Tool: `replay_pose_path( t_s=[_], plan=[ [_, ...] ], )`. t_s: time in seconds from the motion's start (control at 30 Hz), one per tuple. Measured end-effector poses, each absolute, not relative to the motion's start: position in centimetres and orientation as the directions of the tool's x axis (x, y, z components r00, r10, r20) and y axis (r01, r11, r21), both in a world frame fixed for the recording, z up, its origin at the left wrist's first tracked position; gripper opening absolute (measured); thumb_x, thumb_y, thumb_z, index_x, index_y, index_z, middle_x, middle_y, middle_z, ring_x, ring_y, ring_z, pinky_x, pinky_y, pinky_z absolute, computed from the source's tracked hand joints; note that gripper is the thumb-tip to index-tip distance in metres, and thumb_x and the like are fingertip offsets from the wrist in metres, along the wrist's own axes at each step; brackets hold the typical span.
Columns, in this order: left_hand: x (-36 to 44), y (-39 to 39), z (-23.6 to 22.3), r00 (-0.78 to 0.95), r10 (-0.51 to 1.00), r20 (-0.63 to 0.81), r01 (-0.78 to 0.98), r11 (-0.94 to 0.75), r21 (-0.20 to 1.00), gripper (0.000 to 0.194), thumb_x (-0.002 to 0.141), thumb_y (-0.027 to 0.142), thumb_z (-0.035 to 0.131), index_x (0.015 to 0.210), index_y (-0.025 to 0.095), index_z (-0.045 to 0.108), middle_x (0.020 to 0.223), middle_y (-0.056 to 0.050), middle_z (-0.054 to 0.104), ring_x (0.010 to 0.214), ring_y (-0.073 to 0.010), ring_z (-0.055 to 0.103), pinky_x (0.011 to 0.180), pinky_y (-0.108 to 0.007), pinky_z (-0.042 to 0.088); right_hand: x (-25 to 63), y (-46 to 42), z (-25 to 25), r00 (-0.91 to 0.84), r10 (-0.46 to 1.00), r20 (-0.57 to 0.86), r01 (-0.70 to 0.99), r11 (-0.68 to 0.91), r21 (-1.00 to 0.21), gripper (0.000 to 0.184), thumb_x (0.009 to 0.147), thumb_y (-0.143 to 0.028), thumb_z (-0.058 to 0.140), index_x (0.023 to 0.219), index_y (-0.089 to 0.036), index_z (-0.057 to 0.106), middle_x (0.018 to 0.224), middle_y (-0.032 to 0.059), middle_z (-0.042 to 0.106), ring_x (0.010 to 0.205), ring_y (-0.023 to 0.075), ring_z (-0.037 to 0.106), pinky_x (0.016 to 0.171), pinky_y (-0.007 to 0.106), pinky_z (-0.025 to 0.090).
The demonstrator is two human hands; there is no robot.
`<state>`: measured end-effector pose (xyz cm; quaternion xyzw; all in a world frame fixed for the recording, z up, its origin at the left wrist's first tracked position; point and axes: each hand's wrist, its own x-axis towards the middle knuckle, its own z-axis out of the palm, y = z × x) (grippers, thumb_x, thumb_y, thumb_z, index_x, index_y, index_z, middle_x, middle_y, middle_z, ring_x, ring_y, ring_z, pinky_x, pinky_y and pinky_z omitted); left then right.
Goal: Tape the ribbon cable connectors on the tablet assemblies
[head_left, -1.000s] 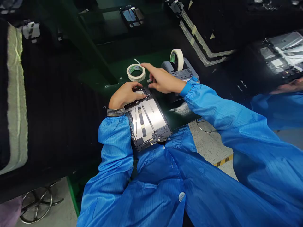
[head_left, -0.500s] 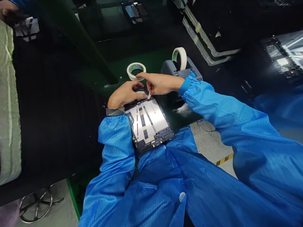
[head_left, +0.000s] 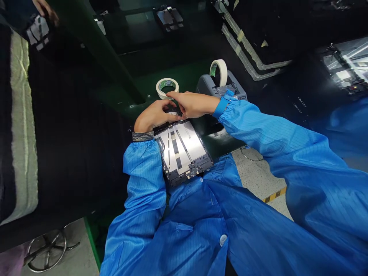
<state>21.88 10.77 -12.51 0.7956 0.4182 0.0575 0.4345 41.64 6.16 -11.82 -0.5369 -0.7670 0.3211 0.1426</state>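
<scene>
An opened tablet (head_left: 193, 142) lies at the table's near edge, against my blue smock. Its silver inner plate, dark ribbon cables and lower circuit boards show. My left hand (head_left: 151, 116) curls over the far end of the tablet, thumb pressed on that edge and fingers bent. Beside it, my right hand (head_left: 198, 104) pinches at the same edge, close to the left thumb. A small bit of white tape shows at its fingertips, mostly covered. The parts under both hands are hidden.
A roll of masking tape (head_left: 158, 91) lies just beyond my hands. Right of it stands a grey tape dispenser (head_left: 206, 84) with another tape roll (head_left: 223, 73). A dark green post (head_left: 106, 57) rises at left. Another person's hand (head_left: 47, 10) is at far left. More opened tablets (head_left: 169, 18) lie further back.
My right hand has lowered its fingertips onto the tablet's far edge, and the white tape strip that stuck out now barely shows. The view has shifted slightly. The other person's hand moved right.
</scene>
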Motion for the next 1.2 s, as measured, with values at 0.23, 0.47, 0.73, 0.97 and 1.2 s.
replay_pose_path(
  t_s=[0.23, 0.47, 0.73, 0.97, 1.2],
  plan=[
    [21.9, 11.1, -13.0, 0.681, 0.692, -0.242, 0.570, -0.292, 0.768, 0.054, 0.072, 0.038, 0.089, 0.120, 0.020, 0.072, 0.116, -0.004, 0.077, 0.105, -0.0240, 0.068, 0.093, -0.036, 0.051, 40.3, 8.3, -13.1, -0.340, 0.933, -0.121, 0.841, 0.244, -0.483, 0.074, 0.065, -0.019, 0.098, 0.129, -0.020, 0.059, 0.105, 0.0074, 0.073, 0.112, 0.0342, 0.071, 0.099, 0.047, 0.055],
    [21.9, 10.8, -12.6, 0.632, 0.737, -0.238, 0.637, -0.321, 0.701, 0.052, 0.072, 0.043, 0.087, 0.118, 0.025, 0.074, 0.112, -0.005, 0.073, 0.108, -0.0261, 0.066, 0.089, -0.034, 0.051, 42.2, 7.7, -11.3, -0.029, 0.998, -0.057, 0.843, -0.006, -0.538, 0.102, 0.061, -0.040, 0.103, 0.142, -0.015, 0.047, 0.120, 0.0144, 0.071, 0.131, 0.0422, 0.062, 0.111, 0.054, 0.048],
    [22.0, 11.2, -13.4, 0.641, 0.733, -0.226, 0.606, -0.303, 0.736, 0.045, 0.071, 0.040, 0.088, 0.111, 0.024, 0.075, 0.095, -0.003, 0.070, 0.093, -0.0236, 0.066, 0.085, -0.035, 0.052, 41.2, 1.8, -16.2, 0.135, 0.990, -0.046, 0.535, -0.112, -0.837, 0.079, 0.095, -0.025, 0.070, 0.163, -0.015, 0.030, 0.099, 0.0073, 0.071, 0.093, 0.0261, 0.069, 0.091, 0.044, 0.056],
    [19.5, 7.2, -12.9, 0.284, 0.931, 0.229, 0.467, -0.343, 0.815, 0.033, 0.088, 0.030, 0.074, 0.120, 0.024, 0.072, 0.128, -0.009, 0.070, 0.127, -0.0284, 0.061, 0.115, -0.047, 0.046, 40.7, 0.9, -18.1, 0.245, 0.967, -0.066, 0.223, -0.122, -0.967, 0.068, 0.093, -0.022, 0.063, 0.156, -0.015, 0.038, 0.092, 0.0007, 0.064, 0.075, 0.0160, 0.059, 0.074, 0.031, 0.053],
    [14.7, -0.3, -18.3, -0.153, 0.981, 0.117, 0.082, -0.105, 0.991, 0.039, 0.096, 0.028, 0.067, 0.134, 0.027, 0.063, 0.151, -0.010, 0.060, 0.144, -0.0259, 0.055, 0.122, -0.043, 0.045, 37.5, -0.1, -13.4, -0.055, 0.960, 0.274, 0.712, 0.230, -0.663, 0.069, 0.092, -0.016, 0.064, 0.157, -0.016, 0.040, 0.114, 0.0130, 0.067, 0.104, 0.0304, 0.061, 0.095, 0.047, 0.050]
  ],
)
